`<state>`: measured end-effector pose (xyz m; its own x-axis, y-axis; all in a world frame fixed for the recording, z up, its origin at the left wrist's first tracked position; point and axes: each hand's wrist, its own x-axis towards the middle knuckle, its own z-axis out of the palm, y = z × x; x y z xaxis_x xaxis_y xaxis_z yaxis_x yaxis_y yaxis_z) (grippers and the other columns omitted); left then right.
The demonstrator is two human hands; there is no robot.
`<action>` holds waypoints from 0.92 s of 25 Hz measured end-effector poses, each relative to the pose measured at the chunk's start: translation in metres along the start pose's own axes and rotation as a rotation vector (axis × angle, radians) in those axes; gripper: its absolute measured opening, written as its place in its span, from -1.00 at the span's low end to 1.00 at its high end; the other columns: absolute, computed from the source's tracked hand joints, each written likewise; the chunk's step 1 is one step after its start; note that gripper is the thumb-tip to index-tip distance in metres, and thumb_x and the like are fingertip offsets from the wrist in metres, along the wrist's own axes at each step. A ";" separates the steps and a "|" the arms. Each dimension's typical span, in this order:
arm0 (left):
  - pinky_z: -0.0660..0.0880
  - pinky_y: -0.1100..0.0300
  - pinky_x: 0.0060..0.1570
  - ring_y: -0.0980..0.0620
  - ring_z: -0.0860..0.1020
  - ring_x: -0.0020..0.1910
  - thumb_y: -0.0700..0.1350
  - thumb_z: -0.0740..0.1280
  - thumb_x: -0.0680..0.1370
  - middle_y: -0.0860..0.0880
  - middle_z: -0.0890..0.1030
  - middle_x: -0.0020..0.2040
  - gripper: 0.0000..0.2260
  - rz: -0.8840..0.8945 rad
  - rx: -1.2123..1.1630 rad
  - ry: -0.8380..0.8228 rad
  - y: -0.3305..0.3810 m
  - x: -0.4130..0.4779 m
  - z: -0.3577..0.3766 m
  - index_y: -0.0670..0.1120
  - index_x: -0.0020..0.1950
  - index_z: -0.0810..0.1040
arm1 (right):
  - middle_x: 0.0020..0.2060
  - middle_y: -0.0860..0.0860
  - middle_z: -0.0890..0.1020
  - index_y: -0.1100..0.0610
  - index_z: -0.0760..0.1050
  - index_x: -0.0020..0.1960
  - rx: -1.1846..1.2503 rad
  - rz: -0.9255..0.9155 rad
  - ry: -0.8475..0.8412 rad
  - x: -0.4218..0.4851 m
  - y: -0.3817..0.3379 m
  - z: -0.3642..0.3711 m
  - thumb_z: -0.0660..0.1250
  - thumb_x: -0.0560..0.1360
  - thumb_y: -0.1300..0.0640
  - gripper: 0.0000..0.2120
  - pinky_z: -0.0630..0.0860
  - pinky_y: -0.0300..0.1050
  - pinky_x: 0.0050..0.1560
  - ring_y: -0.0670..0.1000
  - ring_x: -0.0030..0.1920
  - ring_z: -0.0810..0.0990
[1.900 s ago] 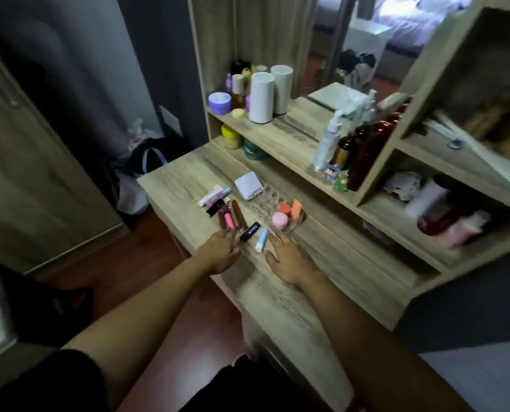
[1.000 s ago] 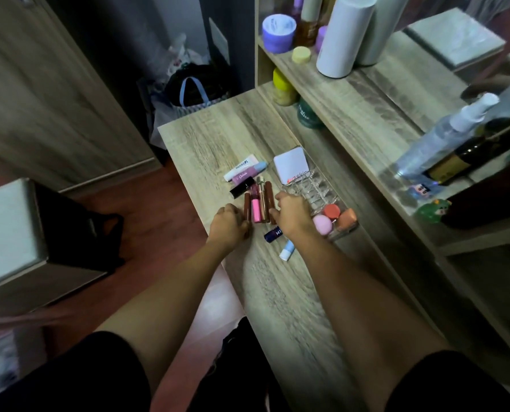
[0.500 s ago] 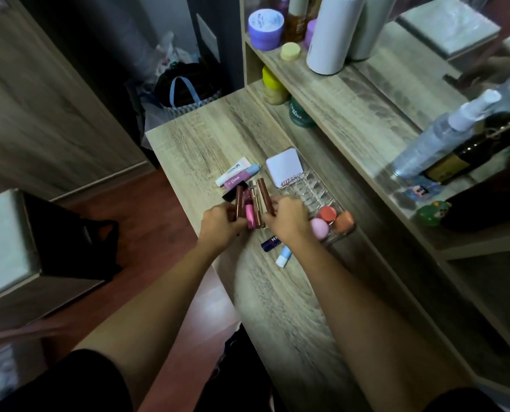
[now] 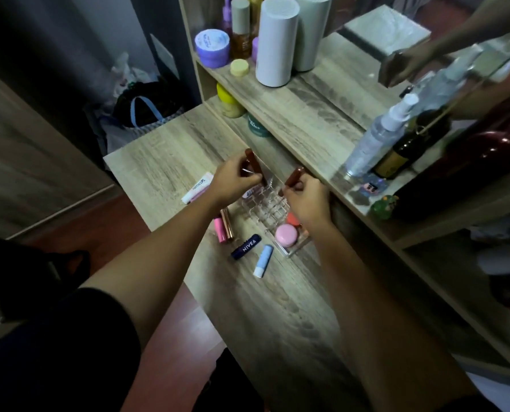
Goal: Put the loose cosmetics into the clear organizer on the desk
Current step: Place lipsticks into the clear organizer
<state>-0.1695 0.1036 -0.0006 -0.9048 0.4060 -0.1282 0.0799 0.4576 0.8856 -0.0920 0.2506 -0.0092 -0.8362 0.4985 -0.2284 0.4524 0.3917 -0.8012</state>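
The clear organizer (image 4: 270, 211) lies on the wooden desk (image 4: 164, 150), with a pink round sponge (image 4: 286, 234) and an orange one (image 4: 293, 219) in its near end. My left hand (image 4: 234, 181) is shut on a brown lip tube (image 4: 251, 160), held above the organizer's far end. A second brown lip tube (image 4: 294, 175) sticks up from my right hand (image 4: 305, 200), which is shut on it over the organizer. Loose on the desk lie a pink tube (image 4: 219, 230), a rose-gold tube (image 4: 227, 223), a dark blue Nivea stick (image 4: 245, 246), a light blue stick (image 4: 264, 260) and a white tube (image 4: 197, 187).
A raised shelf (image 4: 307, 114) behind the organizer carries a white cylinder (image 4: 276, 41), a purple jar (image 4: 212, 48), a spray bottle (image 4: 378, 138) and dark bottles (image 4: 467, 162). Yellow and green jars (image 4: 230, 104) stand under it. A bag (image 4: 143, 111) sits on the floor beyond the desk.
Both hands have each lifted a brown lip tube from the row on the desk and carried it up over the organizer. The camera has moved closer.
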 end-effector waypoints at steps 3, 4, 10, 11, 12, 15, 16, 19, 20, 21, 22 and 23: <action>0.39 0.26 -0.17 0.01 0.54 -0.15 -0.24 0.38 0.42 -0.06 0.58 -0.13 -0.75 0.045 0.129 -0.051 -0.002 0.015 0.009 -0.15 0.08 0.49 | -0.06 0.19 0.70 0.27 0.57 0.05 -0.077 0.018 -0.032 0.009 0.003 0.002 0.38 0.47 0.25 -0.83 0.55 -0.12 -0.01 0.09 -0.03 0.67; 0.35 0.29 -0.18 0.01 0.54 -0.15 -0.22 0.37 0.44 -0.07 0.59 -0.13 -0.76 0.052 0.168 -0.068 -0.003 0.018 0.011 -0.14 0.09 0.49 | -0.05 0.19 0.69 0.27 0.57 0.05 -0.104 0.016 -0.045 0.010 0.003 0.003 0.38 0.48 0.25 -0.83 0.54 -0.11 0.01 0.10 -0.02 0.66; 0.49 0.10 0.15 -0.09 0.60 0.07 -0.17 0.39 0.46 -0.18 0.65 0.09 -0.71 0.084 0.391 -0.235 -0.006 0.034 0.014 -0.18 0.17 0.54 | 0.00 0.19 0.68 0.26 0.56 0.08 -0.373 -0.028 -0.109 0.015 0.002 0.013 0.33 0.51 0.22 -0.82 0.57 0.03 0.12 0.15 0.04 0.64; 0.49 0.11 0.14 -0.09 0.60 0.08 -0.17 0.39 0.46 -0.18 0.66 0.09 -0.71 0.095 0.417 -0.260 -0.006 0.036 0.014 -0.17 0.16 0.55 | 0.01 0.20 0.68 0.26 0.56 0.08 -0.377 -0.018 -0.112 0.015 0.002 0.014 0.32 0.51 0.23 -0.82 0.57 0.05 0.12 0.16 0.04 0.64; 0.48 0.12 0.13 -0.09 0.60 0.08 -0.17 0.40 0.46 -0.17 0.66 0.09 -0.72 0.104 0.441 -0.278 -0.005 0.037 0.014 -0.17 0.16 0.55 | 0.01 0.20 0.68 0.26 0.56 0.07 -0.370 -0.010 -0.110 0.014 0.003 0.014 0.33 0.50 0.22 -0.82 0.57 0.05 0.11 0.16 0.04 0.63; 0.47 0.15 0.11 -0.07 0.60 0.08 -0.16 0.39 0.45 -0.15 0.67 0.08 -0.73 0.132 0.505 -0.316 -0.005 0.042 0.016 -0.16 0.14 0.56 | 0.00 0.20 0.67 0.26 0.55 0.05 -0.345 0.009 -0.107 0.015 0.002 0.015 0.33 0.49 0.20 -0.82 0.58 0.10 0.10 0.17 0.02 0.63; 0.46 0.20 0.07 -0.06 0.60 0.06 -0.17 0.40 0.45 -0.15 0.68 0.07 -0.75 0.139 0.521 -0.320 -0.005 0.043 0.016 -0.15 0.12 0.58 | 0.00 0.19 0.67 0.26 0.55 0.05 -0.335 0.012 -0.107 0.014 0.002 0.015 0.33 0.49 0.20 -0.82 0.58 0.11 0.10 0.17 0.02 0.64; 0.42 0.26 -0.04 -0.07 0.61 0.03 -0.17 0.41 0.42 -0.14 0.69 0.02 -0.77 0.154 0.547 -0.316 -0.004 0.046 0.016 -0.16 0.06 0.60 | -0.04 0.19 0.69 0.25 0.55 0.04 -0.305 0.005 -0.077 0.011 0.002 0.016 0.34 0.48 0.20 -0.83 0.58 0.11 0.10 0.16 0.01 0.65; 0.42 0.26 -0.05 -0.07 0.62 0.02 -0.17 0.41 0.41 -0.14 0.69 0.01 -0.76 0.161 0.550 -0.309 -0.004 0.047 0.016 -0.16 0.06 0.59 | -0.05 0.19 0.69 0.25 0.55 0.05 -0.295 0.002 -0.060 0.009 0.001 0.017 0.35 0.48 0.19 -0.82 0.59 0.10 0.10 0.15 0.00 0.66; 0.41 0.27 -0.07 -0.07 0.61 0.01 -0.17 0.42 0.41 -0.15 0.69 0.01 -0.75 0.168 0.550 -0.301 -0.004 0.047 0.016 -0.16 0.07 0.58 | -0.05 0.18 0.69 0.24 0.55 0.06 -0.289 0.000 -0.042 0.008 0.001 0.017 0.34 0.49 0.18 -0.82 0.60 0.10 0.09 0.14 -0.01 0.66; 0.40 0.27 -0.07 -0.07 0.61 0.00 -0.17 0.42 0.41 -0.15 0.69 0.01 -0.75 0.174 0.546 -0.296 -0.004 0.047 0.016 -0.16 0.07 0.58 | -0.05 0.18 0.70 0.23 0.54 0.07 -0.295 0.000 -0.029 0.007 0.000 0.017 0.34 0.50 0.17 -0.81 0.60 0.09 0.08 0.14 -0.01 0.67; 0.39 0.28 -0.08 -0.07 0.61 -0.01 -0.17 0.42 0.41 -0.16 0.68 0.00 -0.75 0.179 0.540 -0.292 -0.004 0.047 0.015 -0.16 0.06 0.58 | -0.05 0.18 0.70 0.22 0.54 0.08 -0.316 -0.002 -0.023 0.006 -0.001 0.017 0.33 0.51 0.16 -0.81 0.61 0.08 0.08 0.13 -0.01 0.67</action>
<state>-0.2062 0.1329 -0.0166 -0.7126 0.6773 -0.1830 0.4878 0.6658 0.5646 -0.1032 0.2405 -0.0186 -0.8424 0.4815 -0.2421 0.5216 0.6153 -0.5910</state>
